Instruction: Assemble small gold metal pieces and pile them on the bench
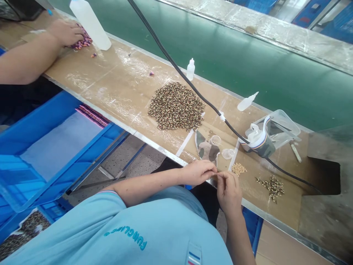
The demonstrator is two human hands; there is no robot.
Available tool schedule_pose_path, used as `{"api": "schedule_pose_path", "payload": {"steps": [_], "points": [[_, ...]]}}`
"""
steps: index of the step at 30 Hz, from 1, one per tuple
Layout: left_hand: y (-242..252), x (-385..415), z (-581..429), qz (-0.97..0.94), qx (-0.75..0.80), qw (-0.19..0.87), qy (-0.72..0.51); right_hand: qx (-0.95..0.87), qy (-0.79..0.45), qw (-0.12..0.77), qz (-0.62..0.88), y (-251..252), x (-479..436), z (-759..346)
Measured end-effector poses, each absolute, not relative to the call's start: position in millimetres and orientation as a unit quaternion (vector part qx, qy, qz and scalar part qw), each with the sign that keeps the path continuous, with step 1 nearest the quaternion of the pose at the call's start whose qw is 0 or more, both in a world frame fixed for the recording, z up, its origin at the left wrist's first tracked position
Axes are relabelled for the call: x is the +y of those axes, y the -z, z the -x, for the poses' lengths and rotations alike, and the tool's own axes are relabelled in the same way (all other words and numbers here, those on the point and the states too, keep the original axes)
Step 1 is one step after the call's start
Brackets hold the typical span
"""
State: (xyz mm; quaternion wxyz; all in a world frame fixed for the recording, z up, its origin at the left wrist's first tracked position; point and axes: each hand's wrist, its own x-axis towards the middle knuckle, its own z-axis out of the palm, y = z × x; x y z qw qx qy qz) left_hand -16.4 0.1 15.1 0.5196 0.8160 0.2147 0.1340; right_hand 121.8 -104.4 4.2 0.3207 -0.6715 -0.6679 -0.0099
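Above the table's front edge my left hand [199, 172] and my right hand [229, 187] meet at the fingertips. Both are closed in a pinch around something tiny, too small to make out. Just beyond them lie a camouflage cloth piece [207, 150] and a small clear round container [215, 140], with a clear round dish [227, 154] beside it. To the right of my hands is a little heap of tan beads [239, 169]. Further right sits a small pile of dark and gold ring-like pieces [275, 187].
A large pile of similar pieces [176, 106] covers mid-table. Behind it stand a dropper bottle [190, 69] and a lying bottle [247, 102]. A black cable [171, 60] hangs across. A clear tub [286, 125] is at right. A co-worker's hand [67, 32] works left, near a jug [92, 25].
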Motion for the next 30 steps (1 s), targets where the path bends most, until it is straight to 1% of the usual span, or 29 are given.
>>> {"api": "schedule_pose_path", "payload": {"steps": [7,12,19,30], "points": [[-15.7,-0.8,16.5,-0.815,0.215,0.522,-0.132,-0.666,-0.010,0.327,0.671,-4.8,-108.0,-122.8],[-10.0,-3.2,16.9,-0.817,0.205,0.517,-0.153,-0.657,-0.024,0.329,0.678,-5.1,-109.3,-122.1],[-6.6,-3.9,18.9,-0.822,0.193,0.508,-0.173,-0.646,-0.024,0.342,0.682,-4.6,-109.8,-118.8],[-7.1,-6.7,18.5,-0.828,0.205,0.490,-0.183,-0.643,0.003,0.331,0.691,-5.3,-106.7,-113.0]]}}
